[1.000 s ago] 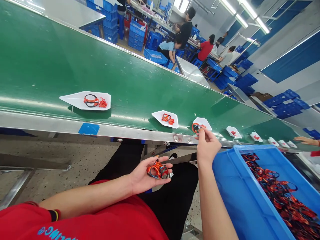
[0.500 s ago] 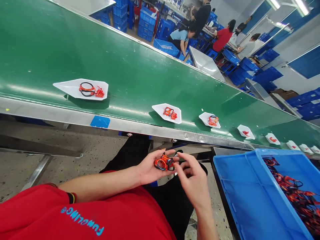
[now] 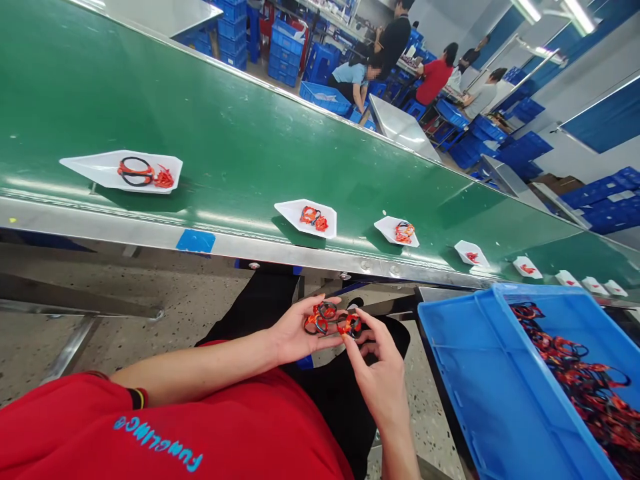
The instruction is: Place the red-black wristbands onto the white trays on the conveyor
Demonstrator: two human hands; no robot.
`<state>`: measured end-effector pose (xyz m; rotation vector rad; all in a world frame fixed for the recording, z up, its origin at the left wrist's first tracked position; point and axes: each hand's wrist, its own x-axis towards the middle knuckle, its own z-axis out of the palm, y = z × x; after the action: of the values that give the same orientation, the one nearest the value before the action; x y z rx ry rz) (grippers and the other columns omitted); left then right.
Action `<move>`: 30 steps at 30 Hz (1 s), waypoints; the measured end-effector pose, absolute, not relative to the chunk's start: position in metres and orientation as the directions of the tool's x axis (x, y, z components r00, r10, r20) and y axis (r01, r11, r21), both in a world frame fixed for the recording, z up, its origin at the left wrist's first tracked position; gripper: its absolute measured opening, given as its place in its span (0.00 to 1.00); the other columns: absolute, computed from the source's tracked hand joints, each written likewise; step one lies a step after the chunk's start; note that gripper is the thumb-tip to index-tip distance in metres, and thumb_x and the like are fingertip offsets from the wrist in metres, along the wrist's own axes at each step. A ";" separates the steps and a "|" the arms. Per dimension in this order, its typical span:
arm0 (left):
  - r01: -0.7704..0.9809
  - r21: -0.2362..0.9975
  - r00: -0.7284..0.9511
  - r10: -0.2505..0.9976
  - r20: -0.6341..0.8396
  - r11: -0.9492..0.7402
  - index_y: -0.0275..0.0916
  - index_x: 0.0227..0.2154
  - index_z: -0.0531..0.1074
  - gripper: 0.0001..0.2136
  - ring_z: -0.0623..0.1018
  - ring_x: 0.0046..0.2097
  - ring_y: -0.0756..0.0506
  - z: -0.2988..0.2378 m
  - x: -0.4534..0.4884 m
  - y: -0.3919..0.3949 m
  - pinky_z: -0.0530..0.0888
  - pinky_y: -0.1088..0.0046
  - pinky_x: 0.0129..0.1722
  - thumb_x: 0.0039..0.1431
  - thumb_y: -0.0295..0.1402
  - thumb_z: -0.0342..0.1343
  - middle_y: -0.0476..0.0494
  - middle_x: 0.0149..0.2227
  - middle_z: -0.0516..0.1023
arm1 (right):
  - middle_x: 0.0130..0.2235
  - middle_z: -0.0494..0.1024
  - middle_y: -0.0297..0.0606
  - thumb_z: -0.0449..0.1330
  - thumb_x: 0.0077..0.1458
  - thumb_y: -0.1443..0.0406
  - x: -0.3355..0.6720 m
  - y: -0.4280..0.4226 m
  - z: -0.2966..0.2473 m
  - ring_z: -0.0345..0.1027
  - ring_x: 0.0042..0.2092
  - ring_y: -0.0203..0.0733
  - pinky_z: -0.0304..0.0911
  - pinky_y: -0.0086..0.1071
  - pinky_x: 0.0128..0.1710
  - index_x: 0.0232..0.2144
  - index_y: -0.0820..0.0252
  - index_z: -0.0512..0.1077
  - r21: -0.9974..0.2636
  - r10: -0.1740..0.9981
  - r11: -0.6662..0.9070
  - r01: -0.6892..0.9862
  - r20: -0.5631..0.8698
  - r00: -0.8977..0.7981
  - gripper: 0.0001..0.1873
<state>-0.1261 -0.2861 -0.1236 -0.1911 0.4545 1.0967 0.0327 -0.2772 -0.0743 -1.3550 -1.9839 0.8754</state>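
My left hand (image 3: 295, 332) lies palm up over my lap and cups a small bunch of red and black cord loops (image 3: 319, 319). My right hand (image 3: 376, 363) pinches one cord loop (image 3: 351, 325) at the edge of that bunch, fingers closed on it. Straight ahead runs a green conveyor belt (image 3: 225, 133) carrying white paper trays. The nearest trays (image 3: 309, 217) (image 3: 398, 231) each hold a red and black loop set, and a larger tray (image 3: 123, 171) lies further left.
A blue plastic crate (image 3: 480, 380) full of red and black cord loops (image 3: 585, 380) stands at my right. More small white trays (image 3: 473, 254) trail off right along the belt. The belt has a steel front rim (image 3: 150, 233). Other people sit among blue crates beyond it.
My right hand came back from a tray on the belt, leaving a loop set there, and now pinches a loop from the bunch in my left hand. The trays have shifted left.
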 end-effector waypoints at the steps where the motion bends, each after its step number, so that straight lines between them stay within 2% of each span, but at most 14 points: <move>1: -0.883 0.094 0.371 0.807 -0.460 0.460 0.37 0.45 0.71 0.17 0.76 0.47 0.40 -0.124 -0.126 -0.286 0.69 0.56 0.49 0.53 0.37 0.56 0.41 0.39 0.78 | 0.47 0.71 0.43 0.57 0.54 0.63 0.033 -0.278 -0.073 0.68 0.39 0.41 0.68 0.34 0.33 0.52 0.53 0.65 -0.770 0.941 0.290 0.569 0.121 -0.316 0.21; 3: -0.862 0.158 0.351 0.793 -0.498 0.481 0.38 0.40 0.72 0.13 0.78 0.43 0.43 -0.125 -0.126 -0.286 0.72 0.61 0.46 0.52 0.36 0.57 0.43 0.38 0.78 | 0.49 0.69 0.43 0.56 0.55 0.64 0.033 -0.278 -0.072 0.67 0.45 0.44 0.68 0.38 0.41 0.52 0.54 0.65 -0.750 0.936 0.326 0.576 0.170 -0.309 0.21; 5: -0.834 0.229 0.324 0.782 -0.532 0.502 0.38 0.35 0.72 0.09 0.78 0.35 0.48 -0.124 -0.126 -0.286 0.75 0.69 0.38 0.51 0.35 0.58 0.45 0.35 0.78 | 0.49 0.68 0.44 0.55 0.55 0.65 0.032 -0.278 -0.071 0.66 0.48 0.45 0.66 0.40 0.45 0.52 0.54 0.64 -0.739 0.934 0.339 0.583 0.191 -0.301 0.21; 9: -0.782 0.337 0.312 0.797 -0.517 0.524 0.38 0.29 0.70 0.08 0.74 0.27 0.52 -0.117 -0.126 -0.287 0.72 0.79 0.22 0.48 0.34 0.62 0.47 0.31 0.76 | 0.49 0.66 0.45 0.54 0.54 0.67 0.031 -0.277 -0.071 0.67 0.45 0.45 0.68 0.40 0.44 0.54 0.54 0.63 -0.707 0.933 0.344 0.618 0.180 -0.313 0.23; 13: -0.650 0.575 0.294 0.862 -0.412 0.497 0.37 0.30 0.71 0.12 0.72 0.25 0.52 -0.111 -0.125 -0.290 0.70 0.80 0.19 0.46 0.40 0.63 0.47 0.29 0.73 | 0.51 0.65 0.45 0.54 0.54 0.67 0.027 -0.277 -0.073 0.65 0.48 0.47 0.65 0.45 0.48 0.55 0.53 0.61 -0.656 0.911 0.393 0.644 0.182 -0.371 0.25; 15: -0.593 0.645 0.294 0.876 -0.384 0.482 0.37 0.29 0.71 0.12 0.71 0.25 0.52 -0.112 -0.124 -0.290 0.70 0.80 0.20 0.46 0.40 0.62 0.48 0.27 0.71 | 0.51 0.65 0.44 0.54 0.54 0.67 0.024 -0.278 -0.074 0.64 0.50 0.48 0.64 0.46 0.49 0.57 0.53 0.58 -0.662 0.909 0.395 0.637 0.181 -0.375 0.27; 21: -0.637 0.509 0.382 0.810 -0.445 0.579 0.39 0.33 0.71 0.11 0.73 0.25 0.52 -0.121 -0.123 -0.287 0.69 0.79 0.21 0.47 0.37 0.61 0.48 0.29 0.73 | 0.48 0.69 0.42 0.56 0.55 0.66 0.020 -0.283 -0.075 0.67 0.43 0.43 0.67 0.41 0.44 0.58 0.53 0.56 -0.759 0.945 0.313 0.570 0.187 -0.270 0.28; 25: -0.633 0.483 0.400 0.790 -0.465 0.605 0.39 0.34 0.72 0.11 0.73 0.26 0.53 -0.123 -0.122 -0.287 0.69 0.79 0.22 0.47 0.36 0.61 0.48 0.30 0.73 | 0.52 0.67 0.43 0.56 0.55 0.66 0.017 -0.286 -0.077 0.68 0.42 0.42 0.66 0.39 0.43 0.59 0.52 0.54 -0.785 0.957 0.284 0.550 0.195 -0.215 0.30; 30: -0.617 0.455 0.436 0.760 -0.483 0.642 0.38 0.34 0.74 0.10 0.71 0.25 0.53 -0.123 -0.121 -0.287 0.68 0.79 0.22 0.48 0.35 0.59 0.50 0.25 0.71 | 0.55 0.63 0.44 0.57 0.54 0.67 0.014 -0.288 -0.078 0.68 0.40 0.40 0.66 0.39 0.41 0.59 0.50 0.52 -0.789 0.953 0.299 0.536 0.221 -0.206 0.32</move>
<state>-0.1210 -0.2875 -0.1229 0.2233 0.7154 0.8655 0.0141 -0.2878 -0.0785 -1.3315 -1.8571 0.7446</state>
